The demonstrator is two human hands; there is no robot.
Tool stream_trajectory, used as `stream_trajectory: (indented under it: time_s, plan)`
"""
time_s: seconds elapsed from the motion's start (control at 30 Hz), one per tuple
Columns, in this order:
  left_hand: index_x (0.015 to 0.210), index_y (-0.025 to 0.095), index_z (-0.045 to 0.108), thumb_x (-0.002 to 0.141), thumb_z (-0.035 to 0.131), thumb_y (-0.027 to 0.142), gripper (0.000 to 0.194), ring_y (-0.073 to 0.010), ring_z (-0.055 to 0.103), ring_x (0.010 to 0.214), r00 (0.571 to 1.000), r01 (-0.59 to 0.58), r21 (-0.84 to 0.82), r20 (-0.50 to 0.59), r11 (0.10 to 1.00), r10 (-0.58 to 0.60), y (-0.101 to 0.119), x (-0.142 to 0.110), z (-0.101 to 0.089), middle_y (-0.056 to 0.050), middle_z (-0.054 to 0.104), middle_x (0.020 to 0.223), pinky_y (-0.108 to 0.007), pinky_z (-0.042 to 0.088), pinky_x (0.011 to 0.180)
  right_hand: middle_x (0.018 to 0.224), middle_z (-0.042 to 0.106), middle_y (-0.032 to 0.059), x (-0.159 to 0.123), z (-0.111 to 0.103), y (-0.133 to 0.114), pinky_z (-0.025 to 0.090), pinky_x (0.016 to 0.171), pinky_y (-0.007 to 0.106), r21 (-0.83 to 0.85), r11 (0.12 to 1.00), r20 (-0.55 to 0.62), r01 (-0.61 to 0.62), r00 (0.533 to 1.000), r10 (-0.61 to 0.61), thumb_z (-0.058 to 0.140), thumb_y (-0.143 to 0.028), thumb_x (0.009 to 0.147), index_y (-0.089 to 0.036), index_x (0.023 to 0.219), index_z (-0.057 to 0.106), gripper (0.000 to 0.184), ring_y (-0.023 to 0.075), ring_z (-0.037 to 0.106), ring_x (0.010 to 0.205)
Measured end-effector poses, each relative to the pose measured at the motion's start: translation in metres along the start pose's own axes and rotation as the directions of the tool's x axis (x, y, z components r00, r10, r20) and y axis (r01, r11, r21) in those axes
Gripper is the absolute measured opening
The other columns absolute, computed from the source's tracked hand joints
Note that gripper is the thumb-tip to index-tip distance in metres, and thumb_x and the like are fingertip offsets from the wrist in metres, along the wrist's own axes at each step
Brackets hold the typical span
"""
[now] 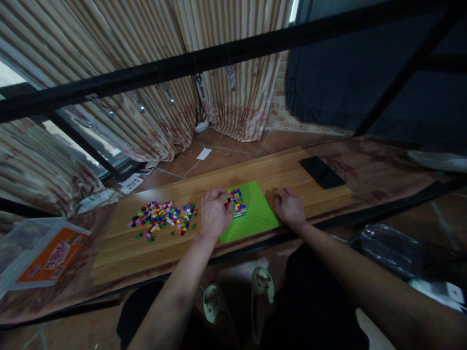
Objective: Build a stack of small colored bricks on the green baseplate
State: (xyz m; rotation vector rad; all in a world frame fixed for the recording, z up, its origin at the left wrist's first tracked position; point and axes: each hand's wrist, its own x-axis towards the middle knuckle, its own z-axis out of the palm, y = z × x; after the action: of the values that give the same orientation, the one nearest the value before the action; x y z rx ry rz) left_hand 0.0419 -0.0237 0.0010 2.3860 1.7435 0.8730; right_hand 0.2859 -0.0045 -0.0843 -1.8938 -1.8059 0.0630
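My left hand [215, 211] is closed in a pinch over the left part of a multicoloured block of toy bricks [240, 206]. A small dark brick [230, 200] shows at its fingertips. The block stands on a bright green studded baseplate [257, 214], and my hand hides part of it. Just past the plate's right edge, my right hand [289, 206] rests on the wooden board with its fingers curled in. What those fingers hold, if anything, is hidden. Left of my left hand lies a loose spread of small coloured bricks [160, 216].
The long wooden board [120, 253] carries a black phone [321, 172] at its right. A clear plastic tub with an orange label [54, 255] stands at the far left. A dark metal bar [146, 70] crosses in front of striped curtains [146, 29]. A clear plastic bag [392, 248] sits at lower right.
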Motion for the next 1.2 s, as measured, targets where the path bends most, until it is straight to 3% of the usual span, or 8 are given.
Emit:
stream_trajectory:
  time_s: [0.2,0.33,0.43,0.53,0.6,0.67,0.8,1.2]
  plan:
    - [0.096,0.02,0.069,0.081,0.06,0.021,0.017,-0.0212,0.057,0.1,0.999,0.032,-0.096,-0.035,0.995,-0.035,-0.002,-0.001,-0.001,-0.006,0.063,0.102,-0.037,0.045,0.094,0.097,0.063,0.0098,0.0,0.003,0.001,0.043,0.075,0.03,0.012,1.0,-0.008,0.004,1.0,-0.004,0.04,-0.02,0.089,-0.017,0.098,0.067,0.028,0.0198,0.058,0.081]
    - [0.111,0.019,0.062,0.084,0.055,0.023,0.028,-0.0188,0.061,0.091,0.967,0.2,-0.262,-0.102,0.944,-0.233,-0.01,-0.022,-0.001,-0.007,0.062,0.105,-0.036,0.05,0.087,0.094,0.063,0.0107,0.001,0.003,0.005,0.044,0.077,0.032,0.055,0.998,-0.026,0.015,1.0,-0.014,0.041,-0.019,0.087,-0.016,0.097,0.067,0.028,0.0213,0.059,0.082]
    - [0.121,0.015,0.056,0.087,0.052,0.027,0.036,-0.0199,0.063,0.093,0.947,0.286,-0.354,-0.041,0.891,-0.32,-0.015,-0.042,0.004,-0.011,0.062,0.11,-0.037,0.052,0.085,0.095,0.063,0.0116,0.001,-0.002,0.003,0.046,0.079,0.034,0.142,0.99,-0.054,-0.019,0.998,0.027,0.042,-0.022,0.087,-0.015,0.096,0.067,0.028,0.0216,0.059,0.082]
    - [0.13,0.016,0.05,0.09,0.047,0.031,0.043,-0.0242,0.056,0.115,0.96,0.26,-0.38,0.005,0.888,-0.279,-0.013,-0.054,0.01,-0.015,0.057,0.126,-0.043,0.047,0.097,0.103,0.061,0.0131,-0.006,-0.013,-0.017,0.048,0.083,0.037,0.278,0.96,-0.152,-0.019,0.986,0.063,0.042,-0.029,0.089,-0.015,0.102,0.066,0.031,0.0228,0.059,0.09]
    - [0.135,0.016,0.046,0.091,0.045,0.034,0.047,-0.0255,0.049,0.126,0.964,0.251,-0.392,0.019,0.885,-0.265,-0.008,-0.056,0.013,-0.016,0.052,0.135,-0.046,0.04,0.105,0.113,0.059,0.0135,-0.016,-0.021,-0.042,0.045,0.093,0.04,0.333,0.937,-0.191,0.107,0.981,-0.044,0.043,-0.033,0.09,-0.018,0.106,0.066,0.032,0.0249,0.055,0.105]
    - [0.138,0.014,0.043,0.092,0.042,0.035,0.05,-0.026,0.043,0.132,0.96,0.27,-0.4,0.039,0.876,-0.278,-0.002,-0.054,0.016,-0.017,0.048,0.14,-0.046,0.034,0.111,0.123,0.055,0.0131,-0.027,-0.026,-0.073,0.04,0.1,0.044,0.324,0.922,-0.165,0.212,0.972,-0.166,0.045,-0.036,0.09,-0.02,0.111,0.066,0.033,0.0271,0.049,0.116]
    - [0.14,0.009,0.039,0.093,0.038,0.032,0.053,-0.0268,0.037,0.137,0.944,0.325,-0.408,0.094,0.853,-0.315,0.005,-0.049,0.022,-0.02,0.044,0.144,-0.047,0.028,0.115,0.137,0.047,0.0117,-0.04,-0.027,-0.118,0.035,0.103,0.048,0.242,0.936,-0.106,0.255,0.966,-0.236,0.044,-0.036,0.092,-0.022,0.117,0.065,0.036,0.0299,0.041,0.125]
    - [0.139,0.014,0.042,0.091,0.037,0.024,0.049,-0.0236,0.041,0.135,0.943,0.314,-0.484,0.055,0.817,-0.33,0.004,-0.05,0.036,-0.015,0.047,0.143,-0.045,0.031,0.114,0.141,0.044,0.01,-0.044,-0.007,-0.135,0.036,0.1,0.054,0.239,0.942,-0.122,0.236,0.97,-0.212,0.043,-0.036,0.092,-0.026,0.121,0.063,0.037,0.033,0.038,0.127]
